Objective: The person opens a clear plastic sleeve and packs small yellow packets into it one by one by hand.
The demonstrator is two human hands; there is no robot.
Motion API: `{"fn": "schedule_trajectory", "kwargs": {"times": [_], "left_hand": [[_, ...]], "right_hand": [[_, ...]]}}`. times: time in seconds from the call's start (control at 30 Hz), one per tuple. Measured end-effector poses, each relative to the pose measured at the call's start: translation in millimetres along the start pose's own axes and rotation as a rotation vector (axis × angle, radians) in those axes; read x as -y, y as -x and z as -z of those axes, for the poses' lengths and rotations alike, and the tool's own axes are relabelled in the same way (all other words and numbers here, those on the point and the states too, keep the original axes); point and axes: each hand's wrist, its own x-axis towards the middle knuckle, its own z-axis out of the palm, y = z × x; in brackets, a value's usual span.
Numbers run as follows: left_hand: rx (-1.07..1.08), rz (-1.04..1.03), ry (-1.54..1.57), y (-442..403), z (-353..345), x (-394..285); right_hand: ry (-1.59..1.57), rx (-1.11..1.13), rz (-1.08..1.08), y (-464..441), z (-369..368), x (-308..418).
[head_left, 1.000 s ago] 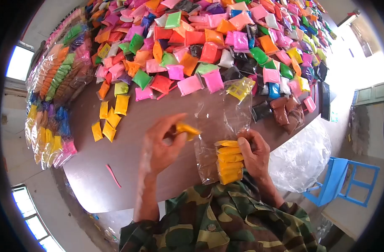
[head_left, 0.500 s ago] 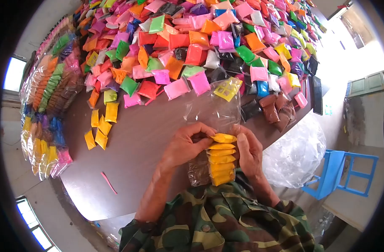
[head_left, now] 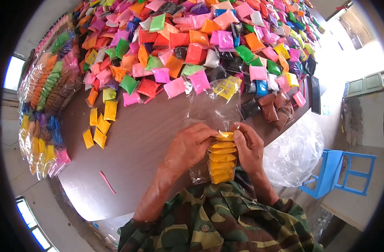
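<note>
A clear plastic bag (head_left: 209,112) lies in front of me, its far part flat on the table and a yellow printed label (head_left: 227,87) showing near its far end. A column of yellow packets (head_left: 222,164) is stacked in its near part, close to my camouflage jacket. My left hand (head_left: 191,145) is closed, fingertips pinching the left end of the topmost yellow packet (head_left: 226,136). At that packet's right end, my right hand (head_left: 248,147) pinches with thumb and fingers. Whether the fingers also grip the bag film is hard to see.
A large heap of coloured packets (head_left: 192,52) covers the table's far side. Several loose yellow packets (head_left: 102,123) lie left, near a pink strip (head_left: 107,182). Filled clear bags (head_left: 44,113) stand at the left edge. Brown packets (head_left: 277,110), a big plastic bag (head_left: 295,153) and a blue stool (head_left: 326,174) are right.
My left hand has turned, with its knuckles now more over the packets. The topmost yellow packet has shifted slightly right and up, and my right thumb now presses its end.
</note>
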Motion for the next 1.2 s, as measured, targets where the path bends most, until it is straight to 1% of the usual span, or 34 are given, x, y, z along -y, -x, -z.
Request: {"fn": "schedule_trajectory", "kwargs": {"times": [0.03, 0.1, 0.2, 0.3, 0.4, 0.47, 0.5, 0.6, 0.63, 0.7, 0.77, 0.83, 0.93, 0.97, 1.07, 1.1, 1.13, 1.17, 1.2], "left_hand": [[0.004, 0.01, 0.028, 0, 0, 1], [0.013, 0.027, 0.083, -1, -2, 6], [0.083, -0.078, -0.085, -4, -7, 17], [0.146, 0.015, -0.227, 2, -6, 9], [0.196, 0.03, -0.309, 7, -6, 11], [0.051, -0.003, -0.222, 15, -8, 11], [-0.021, -0.03, -0.175, 21, -3, 13], [-0.157, 0.253, -0.228, 41, 38, 5], [-0.317, 0.229, -0.292, 50, 53, 20], [-0.475, 0.469, -0.311, 69, 97, 32], [-0.693, 0.467, -0.559, 98, 137, 71], [-0.758, 0.569, -0.794, 122, 177, 90], [-0.688, 0.642, -0.838, 144, 199, 104], [-0.635, 0.728, -0.743, 149, 201, 106], [-0.629, 0.77, -0.529, 151, 197, 91], [-0.637, 0.748, -0.411, 165, 198, 108], [-0.6, 0.709, -0.336, 178, 203, 118], [-0.555, 0.668, -0.25, 185, 201, 130], [-0.52, 0.691, -0.237, 181, 196, 114]], "right_hand": [[-0.085, -0.003, -0.029, -1, 0, -2], [-0.031, -0.028, 0.006, -2, -2, 0], [0.069, -0.06, 0.046, -2, -7, 3], [0.133, -0.089, 0.047, -3, -9, 4], [0.184, -0.1, 0.042, -4, -5, -2], [0.216, -0.102, 0.064, -6, -3, -8], [0.097, -0.089, 0.004, -5, -6, -1], [0.155, -0.096, 0.015, -4, -7, 0], [0.143, -0.095, 0.011, -4, -8, 0], [0.127, -0.097, -0.001, -4, -8, 1], [0.14, -0.095, -0.003, -4, -8, 2], [0.144, -0.092, 0.002, -5, -8, 3], [0.134, -0.082, 0.008, -6, -7, 3], [0.126, -0.079, 0.005, -6, -6, 1], [0.065, -0.079, -0.006, -5, -7, -4], [0.046, -0.085, -0.008, -6, -5, -7], [0.141, -0.079, 0.057, -8, -2, -12], [0.175, -0.081, 0.073, -7, 1, -14], [0.212, -0.084, 0.084, -7, -1, -9]]}}
